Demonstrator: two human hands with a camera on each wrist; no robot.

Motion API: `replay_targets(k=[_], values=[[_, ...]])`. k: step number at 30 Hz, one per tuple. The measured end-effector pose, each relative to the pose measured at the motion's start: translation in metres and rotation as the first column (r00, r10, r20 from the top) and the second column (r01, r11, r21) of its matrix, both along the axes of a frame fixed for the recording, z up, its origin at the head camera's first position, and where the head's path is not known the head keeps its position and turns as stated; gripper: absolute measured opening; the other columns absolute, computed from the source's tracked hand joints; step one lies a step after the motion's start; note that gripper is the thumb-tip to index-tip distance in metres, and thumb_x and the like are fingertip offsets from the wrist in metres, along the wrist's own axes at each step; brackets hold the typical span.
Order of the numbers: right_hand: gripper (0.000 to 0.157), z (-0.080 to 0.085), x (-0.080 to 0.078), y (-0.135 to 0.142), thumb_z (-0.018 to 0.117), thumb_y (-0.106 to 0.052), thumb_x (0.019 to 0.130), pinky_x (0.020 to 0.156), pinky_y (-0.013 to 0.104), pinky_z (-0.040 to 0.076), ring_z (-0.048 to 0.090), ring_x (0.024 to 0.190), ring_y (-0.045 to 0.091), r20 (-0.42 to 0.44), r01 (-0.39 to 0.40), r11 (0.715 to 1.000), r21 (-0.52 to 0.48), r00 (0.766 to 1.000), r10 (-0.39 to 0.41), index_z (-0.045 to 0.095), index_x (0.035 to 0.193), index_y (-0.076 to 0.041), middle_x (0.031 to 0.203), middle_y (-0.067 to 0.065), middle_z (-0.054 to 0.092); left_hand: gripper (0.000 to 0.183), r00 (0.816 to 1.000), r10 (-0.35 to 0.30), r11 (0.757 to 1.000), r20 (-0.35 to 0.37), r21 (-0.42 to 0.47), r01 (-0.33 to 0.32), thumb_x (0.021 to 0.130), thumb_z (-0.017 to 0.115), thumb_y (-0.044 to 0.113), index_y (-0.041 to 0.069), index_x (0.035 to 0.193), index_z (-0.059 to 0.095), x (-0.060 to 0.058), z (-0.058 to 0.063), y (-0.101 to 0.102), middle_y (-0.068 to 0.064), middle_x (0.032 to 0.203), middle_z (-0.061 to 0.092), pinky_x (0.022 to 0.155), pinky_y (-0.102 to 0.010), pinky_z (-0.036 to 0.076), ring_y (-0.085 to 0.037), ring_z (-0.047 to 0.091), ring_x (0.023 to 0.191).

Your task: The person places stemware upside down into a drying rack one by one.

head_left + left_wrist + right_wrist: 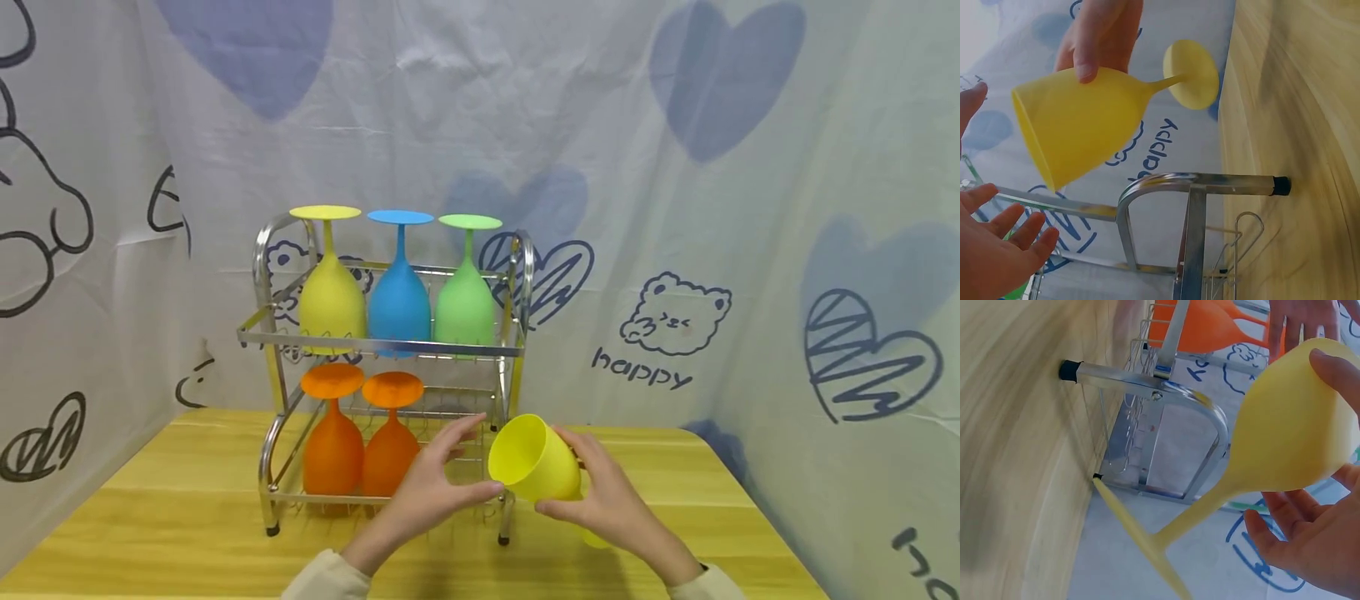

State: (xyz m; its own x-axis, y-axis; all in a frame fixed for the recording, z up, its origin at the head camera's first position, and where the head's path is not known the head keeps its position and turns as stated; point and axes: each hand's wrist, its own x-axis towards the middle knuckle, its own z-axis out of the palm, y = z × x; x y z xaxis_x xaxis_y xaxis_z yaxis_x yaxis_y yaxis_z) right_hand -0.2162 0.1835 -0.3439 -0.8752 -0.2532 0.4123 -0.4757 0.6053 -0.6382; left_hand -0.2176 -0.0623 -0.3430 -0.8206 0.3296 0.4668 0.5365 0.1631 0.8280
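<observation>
A yellow plastic goblet (551,471) is held tilted above the table, its mouth facing the left hand and its foot down to the right. My right hand (611,504) grips the bowl between thumb and fingers, as the right wrist view also shows around the goblet (1291,425). Spread apart, the fingers of my left hand (435,487) hold nothing; its thumb tip is close to the goblet's rim. In the left wrist view, the left hand (997,253) stays apart from the goblet (1085,122).
A two-tier metal rack (390,343) stands left of the goblet. Upside down on its top tier are a yellow goblet (330,292), a blue goblet (400,300) and a green goblet (465,304). Two orange goblets (330,454) occupy the lower tier. Beneath is a wooden table (172,517).
</observation>
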Motion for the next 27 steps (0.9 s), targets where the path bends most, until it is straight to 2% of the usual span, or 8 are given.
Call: replay_targets(k=[3,7,11,16,27], values=[[0.087,0.000,0.003,-0.001,0.090,-0.030,0.064,0.086,0.041,0.050,0.055,0.102,0.020,-0.033,-0.015,0.999,0.045,0.999,0.016,0.050,0.139,-0.015,0.121,0.003,0.055,0.077,0.998,-0.041,0.999,-0.038,-0.025,0.040,0.077,0.083,0.022,0.009,0.143,0.045,-0.002,0.000,0.007,-0.009,0.143,0.043,0.102,-0.052,0.041,-0.033,0.043,0.125],[0.085,0.001,0.007,-0.002,0.091,-0.027,0.063,0.080,0.039,0.052,0.055,0.096,0.019,-0.100,-0.031,0.993,0.117,0.994,0.043,0.052,0.138,-0.012,0.119,0.006,0.055,0.081,0.994,-0.062,0.995,-0.086,-0.077,0.055,0.074,0.085,0.025,0.009,0.143,0.045,-0.004,0.000,0.016,-0.009,0.144,0.043,0.098,-0.054,0.043,-0.032,0.045,0.122],[0.085,0.002,0.010,-0.004,0.090,-0.026,0.064,0.075,0.035,0.053,0.054,0.092,0.018,-0.140,-0.034,0.983,0.180,0.988,0.060,0.052,0.138,-0.010,0.116,0.006,0.055,0.084,0.991,-0.045,0.990,-0.124,-0.142,0.027,0.072,0.085,0.029,0.011,0.143,0.045,-0.005,-0.001,0.020,-0.011,0.144,0.042,0.096,-0.055,0.044,-0.032,0.047,0.122],[0.086,0.003,0.011,-0.005,0.091,-0.025,0.063,0.076,0.037,0.053,0.054,0.093,0.018,-0.177,-0.006,0.972,0.236,0.983,0.049,0.052,0.138,-0.013,0.115,0.005,0.055,0.085,0.987,-0.029,0.979,-0.161,-0.202,-0.004,0.071,0.086,0.031,0.009,0.143,0.046,-0.006,-0.003,0.021,-0.015,0.143,0.042,0.095,-0.059,0.043,-0.036,0.046,0.123],[0.089,0.003,0.012,-0.004,0.093,-0.022,0.059,0.079,0.042,0.053,0.054,0.098,0.020,-0.249,0.026,0.960,0.280,0.967,0.047,0.053,0.137,-0.012,0.116,0.005,0.055,0.083,0.980,-0.030,0.973,-0.196,-0.232,-0.017,0.069,0.088,0.027,0.012,0.141,0.049,-0.006,-0.002,0.023,-0.009,0.134,0.049,0.090,-0.047,0.048,-0.028,0.052,0.112]])
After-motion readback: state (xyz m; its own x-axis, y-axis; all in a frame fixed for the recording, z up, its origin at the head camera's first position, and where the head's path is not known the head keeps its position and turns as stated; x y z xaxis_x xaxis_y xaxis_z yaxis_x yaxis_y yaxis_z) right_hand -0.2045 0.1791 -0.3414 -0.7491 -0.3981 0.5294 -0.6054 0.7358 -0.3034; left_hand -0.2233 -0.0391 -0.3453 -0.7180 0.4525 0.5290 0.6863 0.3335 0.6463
